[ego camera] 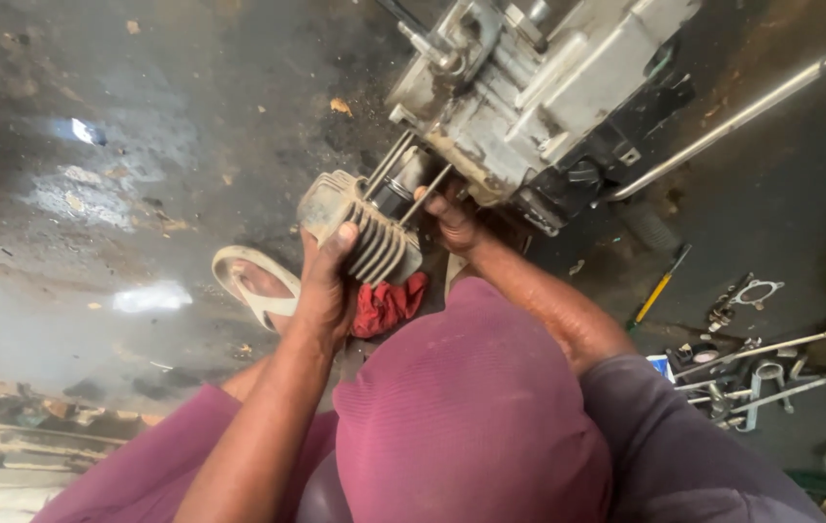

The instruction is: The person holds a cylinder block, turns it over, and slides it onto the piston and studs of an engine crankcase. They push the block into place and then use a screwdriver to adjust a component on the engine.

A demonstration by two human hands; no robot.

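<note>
Clearly the finned cylinder [360,225] is the centre of things: it sits on the long studs [389,165] that stick out of the engine block [520,107], partway along them, just above the dark oily floor [142,116]. The left hand [326,286] wraps its fingers around the fins, seemingly to steady the cylinder on the studs. The right hand [452,221] is tucked between cylinder and block, fingers curled; what it pinches, I cannot tell. Two studs show plainly. One red rag [389,302] lies just below the cylinder, near one sandalled foot [256,283]. To the right, well apart, lie one yellow-handled screwdriver [658,289] and a loose heap of wrenches [757,378], too tangled to count.
</note>
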